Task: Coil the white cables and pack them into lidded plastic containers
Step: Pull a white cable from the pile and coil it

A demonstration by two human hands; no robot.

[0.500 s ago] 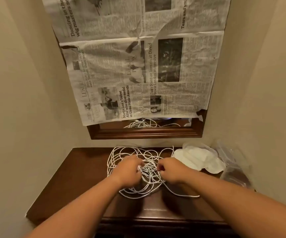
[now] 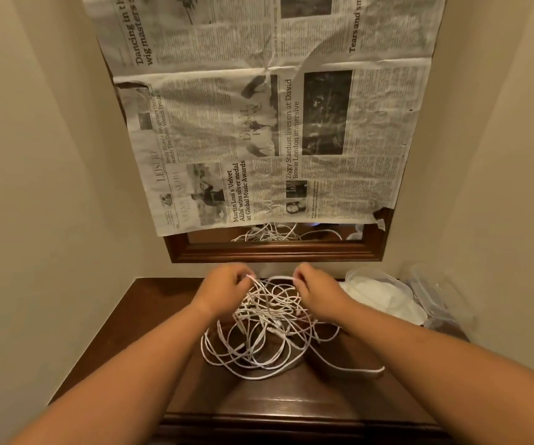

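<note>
A tangled heap of white cables (image 2: 268,335) lies in the middle of a dark wooden table (image 2: 124,342). My left hand (image 2: 224,289) and my right hand (image 2: 315,292) are raised above the heap's far side, a short gap between them. Each pinches the same white strand, which stretches between them and lifts part of the tangle off the wood. One loop of cable trails out to the right near the table's front. At the right back stand clear plastic containers (image 2: 432,293) and white lids (image 2: 384,297).
Beige walls close in on the left and right of the narrow table. A wood-framed mirror (image 2: 275,248) hangs behind it, mostly covered by newspaper sheets (image 2: 275,123); its bare strip reflects the cables.
Both hands have risen and moved away from me, pulling a strand up from the heap. The tangle has been drawn upward and has slid nearer the table's front.
</note>
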